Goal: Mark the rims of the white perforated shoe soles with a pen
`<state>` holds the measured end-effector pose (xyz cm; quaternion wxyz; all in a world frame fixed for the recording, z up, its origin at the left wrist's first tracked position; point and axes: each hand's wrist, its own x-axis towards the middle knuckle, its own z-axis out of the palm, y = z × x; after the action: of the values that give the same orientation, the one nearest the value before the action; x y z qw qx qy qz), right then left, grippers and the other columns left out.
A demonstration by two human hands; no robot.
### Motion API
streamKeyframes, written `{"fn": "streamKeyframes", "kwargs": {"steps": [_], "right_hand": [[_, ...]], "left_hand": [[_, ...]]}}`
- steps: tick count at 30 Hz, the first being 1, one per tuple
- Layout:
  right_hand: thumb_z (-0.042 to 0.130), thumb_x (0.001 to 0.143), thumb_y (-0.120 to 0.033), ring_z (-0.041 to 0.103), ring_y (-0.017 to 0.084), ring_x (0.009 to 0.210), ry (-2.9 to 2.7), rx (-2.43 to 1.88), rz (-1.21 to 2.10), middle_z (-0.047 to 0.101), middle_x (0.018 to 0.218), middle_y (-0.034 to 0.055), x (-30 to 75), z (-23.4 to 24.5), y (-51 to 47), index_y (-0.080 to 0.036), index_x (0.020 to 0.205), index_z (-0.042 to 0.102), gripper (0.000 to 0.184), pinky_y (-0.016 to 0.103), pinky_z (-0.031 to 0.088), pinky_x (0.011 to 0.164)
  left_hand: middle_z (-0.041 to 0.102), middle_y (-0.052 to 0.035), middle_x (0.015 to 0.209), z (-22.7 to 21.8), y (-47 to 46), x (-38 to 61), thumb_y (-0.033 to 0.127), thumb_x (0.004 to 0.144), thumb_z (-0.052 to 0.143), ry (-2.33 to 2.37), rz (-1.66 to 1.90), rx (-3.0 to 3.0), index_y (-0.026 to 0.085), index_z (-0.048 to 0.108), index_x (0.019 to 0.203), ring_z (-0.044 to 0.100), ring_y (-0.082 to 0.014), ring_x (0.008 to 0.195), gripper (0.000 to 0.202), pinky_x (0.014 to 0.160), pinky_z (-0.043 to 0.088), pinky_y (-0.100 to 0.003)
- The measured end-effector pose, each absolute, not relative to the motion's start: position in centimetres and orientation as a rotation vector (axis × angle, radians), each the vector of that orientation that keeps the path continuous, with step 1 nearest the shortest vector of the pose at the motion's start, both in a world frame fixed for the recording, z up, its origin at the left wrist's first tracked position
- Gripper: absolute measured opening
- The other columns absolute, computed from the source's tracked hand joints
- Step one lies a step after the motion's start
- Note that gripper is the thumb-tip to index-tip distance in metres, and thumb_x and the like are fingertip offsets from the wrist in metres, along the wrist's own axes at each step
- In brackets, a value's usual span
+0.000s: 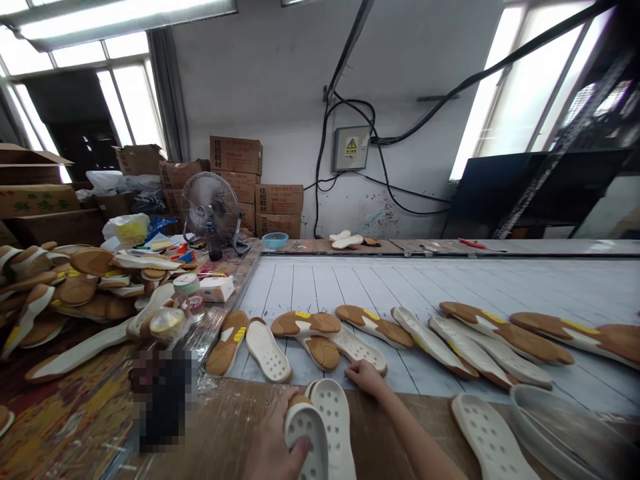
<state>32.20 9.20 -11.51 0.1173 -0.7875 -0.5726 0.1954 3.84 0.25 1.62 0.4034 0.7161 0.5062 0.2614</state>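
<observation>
My left hand [275, 440] grips a white shoe sole [306, 427] with round holes in its heel, the thumb pressed on its inner face. Close beside it, another white sole [334, 420] stands over the brown board; whether the same hand also holds it I cannot tell. My right hand [369, 379] is closed at the board's far edge, fingers curled, by the heel of a white sole [357, 348] lying on the white surface. What those fingers hold, if anything, is hidden. Left of there, a brown-bottomed sole [306, 324] lies across others.
Several soles line the white lined surface [320, 283], including one with a yellow patch [374, 325]. At right sit a loose sole [490, 433] and a clear plastic bowl [565, 427]. Leftward are a sole heap [90, 287], a bottle [214, 243] and a fan [210, 203].
</observation>
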Motion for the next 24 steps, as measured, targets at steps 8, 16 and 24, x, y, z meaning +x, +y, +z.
{"fn": "streamKeyframes", "kwargs": {"steps": [8, 16, 24], "right_hand": [[0.052, 0.086, -0.031, 0.060, 0.017, 0.091, -1.684, -2.281, 0.530, 0.062, 0.106, 0.0047, 31.2, -11.8, 9.9, -0.017, 0.102, 0.059, 0.022, 0.038, 0.050, 0.079], [0.053, 0.086, -0.031, 0.061, 0.017, 0.088, -1.715, -2.238, 0.588, 0.062, 0.103, 0.0041, 32.0, -11.2, 9.5, -0.016, 0.099, 0.060, 0.021, 0.037, 0.051, 0.077], [0.054, 0.085, -0.031, 0.061, 0.017, 0.085, -1.709, -2.230, 0.644, 0.063, 0.101, 0.0035, 31.6, -11.2, 8.9, -0.015, 0.098, 0.060, 0.021, 0.036, 0.051, 0.074]], "left_hand": [[0.056, -0.0116, 0.125, 1.3, 0.4, 3.6, 0.011, 0.058, 0.052, 1.289, 0.676, 1.826, 0.012, 0.047, 0.121, 0.052, -0.0243, 0.113, 0.064, 0.098, 0.036, -0.036], [0.058, -0.0105, 0.123, 1.0, 0.5, 3.3, 0.012, 0.058, 0.053, 1.298, 0.713, 1.805, 0.014, 0.049, 0.121, 0.052, -0.0241, 0.113, 0.063, 0.098, 0.036, -0.034], [0.057, -0.0108, 0.124, 1.0, 0.4, 3.3, 0.011, 0.057, 0.053, 1.280, 0.714, 1.789, 0.014, 0.049, 0.121, 0.052, -0.0255, 0.113, 0.064, 0.099, 0.036, -0.035]]}}
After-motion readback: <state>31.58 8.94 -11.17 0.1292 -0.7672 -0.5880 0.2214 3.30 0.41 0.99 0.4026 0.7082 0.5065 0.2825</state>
